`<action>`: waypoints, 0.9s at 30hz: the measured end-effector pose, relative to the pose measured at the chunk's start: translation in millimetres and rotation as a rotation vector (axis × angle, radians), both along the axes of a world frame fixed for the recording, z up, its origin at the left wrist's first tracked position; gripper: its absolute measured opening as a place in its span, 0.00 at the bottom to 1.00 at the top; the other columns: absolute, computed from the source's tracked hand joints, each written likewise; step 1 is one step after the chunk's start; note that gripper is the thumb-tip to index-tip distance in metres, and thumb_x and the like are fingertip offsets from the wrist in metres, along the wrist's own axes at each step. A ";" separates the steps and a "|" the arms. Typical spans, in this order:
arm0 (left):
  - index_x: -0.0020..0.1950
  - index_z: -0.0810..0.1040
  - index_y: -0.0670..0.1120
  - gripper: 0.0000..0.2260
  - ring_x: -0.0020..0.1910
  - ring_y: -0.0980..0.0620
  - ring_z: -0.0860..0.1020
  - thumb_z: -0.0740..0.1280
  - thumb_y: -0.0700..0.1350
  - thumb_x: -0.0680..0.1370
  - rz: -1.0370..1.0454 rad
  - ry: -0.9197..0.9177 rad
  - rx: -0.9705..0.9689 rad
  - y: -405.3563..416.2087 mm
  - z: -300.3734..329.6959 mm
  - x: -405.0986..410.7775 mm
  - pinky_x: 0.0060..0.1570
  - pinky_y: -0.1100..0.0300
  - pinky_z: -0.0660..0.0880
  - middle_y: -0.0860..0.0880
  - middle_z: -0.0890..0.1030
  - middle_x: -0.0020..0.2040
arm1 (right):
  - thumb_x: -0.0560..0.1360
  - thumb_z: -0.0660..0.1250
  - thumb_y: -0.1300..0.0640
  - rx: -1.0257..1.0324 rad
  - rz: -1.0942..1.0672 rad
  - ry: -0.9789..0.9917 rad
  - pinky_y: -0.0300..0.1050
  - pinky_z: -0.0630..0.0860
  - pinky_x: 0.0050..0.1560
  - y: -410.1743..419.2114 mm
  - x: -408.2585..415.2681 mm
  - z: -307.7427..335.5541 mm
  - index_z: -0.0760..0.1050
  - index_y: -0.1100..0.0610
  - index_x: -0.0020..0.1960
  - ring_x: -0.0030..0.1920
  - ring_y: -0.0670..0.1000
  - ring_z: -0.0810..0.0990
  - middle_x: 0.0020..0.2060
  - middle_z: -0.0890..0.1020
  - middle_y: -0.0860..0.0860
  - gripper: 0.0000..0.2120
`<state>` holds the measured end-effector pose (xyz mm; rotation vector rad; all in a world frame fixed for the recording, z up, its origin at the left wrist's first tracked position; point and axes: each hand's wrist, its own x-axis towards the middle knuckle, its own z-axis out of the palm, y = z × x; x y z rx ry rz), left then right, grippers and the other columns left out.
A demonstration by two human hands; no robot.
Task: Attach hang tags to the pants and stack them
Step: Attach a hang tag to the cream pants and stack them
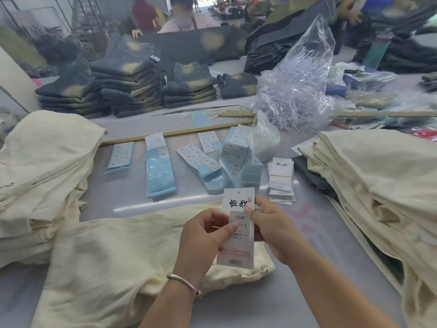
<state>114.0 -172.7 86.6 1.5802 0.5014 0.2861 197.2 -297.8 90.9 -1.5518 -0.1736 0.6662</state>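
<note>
Head view, looking down over a grey table (132,200). Both hands hold one white hang tag (238,233) upright just above a pair of cream pants (113,261) spread flat in front of the person. The left hand (203,240), with a bangle (184,281) on its wrist, pinches the tag's left edge with the thumb across its face. The right hand (272,230) pinches the right edge higher up, near a size sticker marked 1103# and S. The grip looks meant to steady the tag while the sticker is pressed flat or checked; the punched hole at the top is left free, probably for a fastener. No fastener is visible in either hand.

The pants lie close under the tag, likely next to be tagged. A cream stack (40,176) sits to the left and another stack (378,185) to the right; which one is finished cannot be told. Within reach beyond the hands lie sticker sheets (160,166) on blue backing, a small pile of spare tags (281,181), and a clear bag of plastic fasteners (295,91). Dark folded jeans (127,86) are stacked further back.
</note>
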 end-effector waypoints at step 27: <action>0.43 0.83 0.45 0.07 0.40 0.41 0.83 0.74 0.49 0.75 0.024 -0.025 0.266 -42.5 -7.8 2.4 0.39 0.45 0.79 0.46 0.84 0.37 | 0.65 0.75 0.63 0.293 0.033 -0.095 0.45 0.81 0.42 -35.0 -3.8 -7.1 0.85 0.58 0.43 0.43 0.56 0.85 0.43 0.86 0.59 0.07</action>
